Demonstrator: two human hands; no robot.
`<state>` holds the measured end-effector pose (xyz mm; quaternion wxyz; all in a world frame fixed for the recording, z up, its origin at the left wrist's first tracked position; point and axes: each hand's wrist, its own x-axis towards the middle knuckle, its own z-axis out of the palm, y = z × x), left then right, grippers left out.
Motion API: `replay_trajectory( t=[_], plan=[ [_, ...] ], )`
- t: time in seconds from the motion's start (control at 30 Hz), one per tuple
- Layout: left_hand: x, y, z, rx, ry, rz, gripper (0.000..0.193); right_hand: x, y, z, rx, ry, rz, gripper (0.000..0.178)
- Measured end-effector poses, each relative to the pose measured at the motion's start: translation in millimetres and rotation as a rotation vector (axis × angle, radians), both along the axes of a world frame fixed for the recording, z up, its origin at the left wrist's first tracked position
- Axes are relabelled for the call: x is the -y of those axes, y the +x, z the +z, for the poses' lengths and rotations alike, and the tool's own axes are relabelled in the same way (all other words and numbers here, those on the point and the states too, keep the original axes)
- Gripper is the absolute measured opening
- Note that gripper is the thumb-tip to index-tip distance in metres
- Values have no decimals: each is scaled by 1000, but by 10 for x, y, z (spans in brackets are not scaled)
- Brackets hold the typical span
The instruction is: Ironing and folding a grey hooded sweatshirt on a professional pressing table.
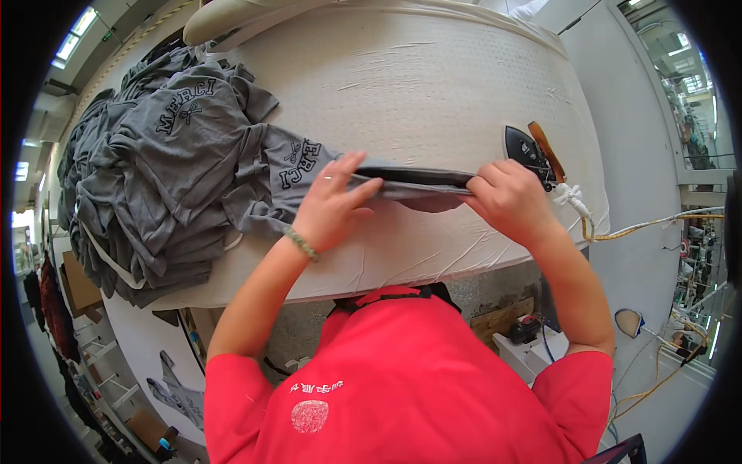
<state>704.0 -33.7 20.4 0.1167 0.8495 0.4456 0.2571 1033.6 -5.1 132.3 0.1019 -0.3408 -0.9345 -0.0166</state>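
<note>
A grey shirt with dark lettering and a small bow print is stretched sideways over the white padded ironing table. My right hand pinches its far right end, the fingers closed on the edge of the fabric. My left hand, slightly blurred and with a green beaded bracelet at the wrist, rests beside the printed part, thumb and fingers apart. Between my hands the cloth gapes in a long dark fold. Leftward, the shirt runs up to a large heap of similar grey shirts.
A black iron with a brown handle rests just beyond my right hand, its white-wrapped cord running off to the right. A pale padded arm juts over the far left edge. Below the table on the left hangs another grey garment.
</note>
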Motion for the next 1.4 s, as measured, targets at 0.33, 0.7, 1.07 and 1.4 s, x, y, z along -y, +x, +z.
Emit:
replay_trajectory(
  t=[0.33, 0.7, 1.07, 1.4],
  plan=[
    [-65, 39, 1323, 104, 89, -151, 32, 170, 728, 1736, 173, 321, -198, 29],
    [38, -253, 1898, 232, 149, -112, 21, 66, 780, 1476, -148, -227, -246, 18],
    [310, -623, 1368, 200, 26, -84, 25, -150, 754, 1129, -134, -370, -204, 20],
    [-135, -809, 1440, -195, 581, 186, 30, -1165, 50, 136, -388, 76, -35, 13]
  ],
)
